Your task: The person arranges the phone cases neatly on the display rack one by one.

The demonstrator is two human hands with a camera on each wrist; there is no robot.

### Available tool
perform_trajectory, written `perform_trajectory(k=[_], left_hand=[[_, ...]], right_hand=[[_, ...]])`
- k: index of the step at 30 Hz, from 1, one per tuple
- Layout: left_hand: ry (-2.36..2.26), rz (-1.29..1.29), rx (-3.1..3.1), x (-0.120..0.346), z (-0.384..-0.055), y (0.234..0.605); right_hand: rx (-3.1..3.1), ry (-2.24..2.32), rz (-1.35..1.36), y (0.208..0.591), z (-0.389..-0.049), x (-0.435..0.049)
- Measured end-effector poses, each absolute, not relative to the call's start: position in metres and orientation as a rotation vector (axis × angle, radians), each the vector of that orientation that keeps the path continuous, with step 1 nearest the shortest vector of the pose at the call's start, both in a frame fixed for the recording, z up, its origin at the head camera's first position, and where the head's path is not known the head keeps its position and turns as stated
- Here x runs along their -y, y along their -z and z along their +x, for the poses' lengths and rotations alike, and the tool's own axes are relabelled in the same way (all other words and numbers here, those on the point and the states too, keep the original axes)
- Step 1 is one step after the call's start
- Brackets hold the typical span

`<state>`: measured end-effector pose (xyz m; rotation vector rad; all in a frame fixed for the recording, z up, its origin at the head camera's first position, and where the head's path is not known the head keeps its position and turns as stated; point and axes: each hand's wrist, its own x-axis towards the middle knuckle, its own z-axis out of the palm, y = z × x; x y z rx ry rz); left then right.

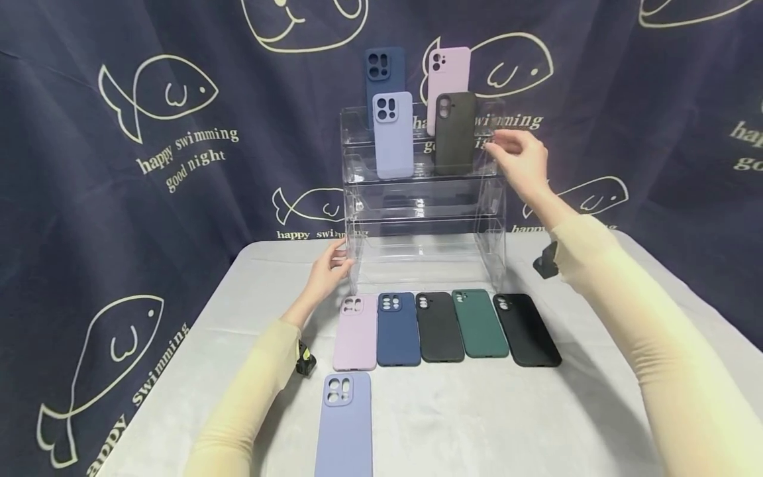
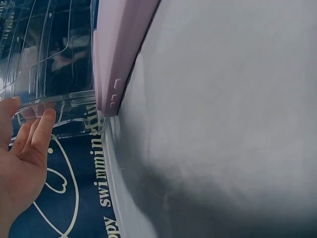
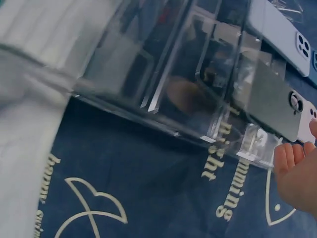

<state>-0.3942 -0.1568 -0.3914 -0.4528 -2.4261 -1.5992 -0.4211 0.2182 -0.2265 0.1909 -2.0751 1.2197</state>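
Note:
A clear tiered display stand point(image 1: 417, 199) rises at the back of the table. My left hand point(image 1: 328, 270) is at its lower left side, and in the left wrist view the fingertips point(image 2: 48, 116) touch the clear side panel. My right hand point(image 1: 524, 159) is raised at the upper right edge, fingers bent and thumb apart from them. Close to it stands a dark phone case point(image 1: 456, 132), upright on a tier. A light blue phone case point(image 1: 393, 136) stands left of it. Behind them, one tier higher, are a pink phone case point(image 1: 448, 69) and a dark blue phone case point(image 1: 387, 73).
Before the stand lies a row of phone cases: pink point(image 1: 356, 338), blue point(image 1: 398, 338), dark grey point(image 1: 440, 331), green point(image 1: 481, 328) and black point(image 1: 529, 334). Nearer lies a periwinkle case point(image 1: 344, 424). A navy curtain point(image 1: 179, 218) hangs behind the white-covered table point(image 1: 477, 424).

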Motion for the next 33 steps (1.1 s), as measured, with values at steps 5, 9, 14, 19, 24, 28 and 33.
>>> perform_trajectory(k=[5,9,14,19,24,28,33], left_hand=[[1.605,-0.435,2.43,0.158,-0.394,0.391],[1.616,-0.42,2.424,0.16,-0.394,0.392],[1.621,-0.414,2.426,0.16,-0.394,0.392],[1.647,-0.411,2.442,0.157,-0.396,0.393],[1.673,-0.413,2.449,0.155,-0.397,0.396],[1.678,-0.386,2.472,0.155,-0.395,0.395],[1.682,-0.361,2.488,0.157,-0.394,0.392]], right_hand=[[2.083,-1.241,0.222,0.246,-0.409,-0.229],[2.127,-1.242,0.261,0.268,-0.4,-0.232],[2.123,-1.272,0.292,0.296,-0.388,-0.231],[2.089,-1.288,0.241,0.317,-0.368,-0.234],[2.16,-1.3,0.201,0.351,-0.372,-0.249],[2.249,-1.372,0.247,0.362,-0.368,-0.251],[2.369,-1.441,0.323,0.372,-0.364,-0.252]])
